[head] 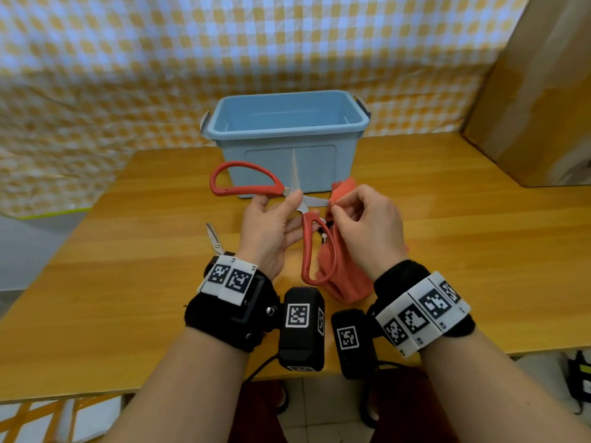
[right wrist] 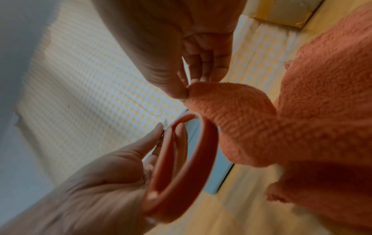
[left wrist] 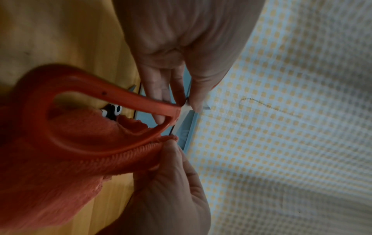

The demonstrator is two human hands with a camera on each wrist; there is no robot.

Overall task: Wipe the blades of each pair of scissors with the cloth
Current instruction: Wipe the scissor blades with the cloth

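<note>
Left hand [head: 268, 228]: bare, no glove or ring. Just behind it, a black fabric wristband [head: 224, 318] wraps the wrist, topped by a white strip [head: 228, 278] carrying two black-and-white square markers. A black boxy camera module [head: 300, 330] sits on the inner side of the band, with a silver screw at its mount, a square marker on its top face and another on its side.

Right hand [head: 364, 225]: bare. Behind it, a black wristband [head: 399, 276] with a white curved strip [head: 422, 314] bearing four square markers. A black module [head: 351, 342] with one marker hangs inside the wrist; black cable trails below.

Forearms: bare, no sleeves.
</note>
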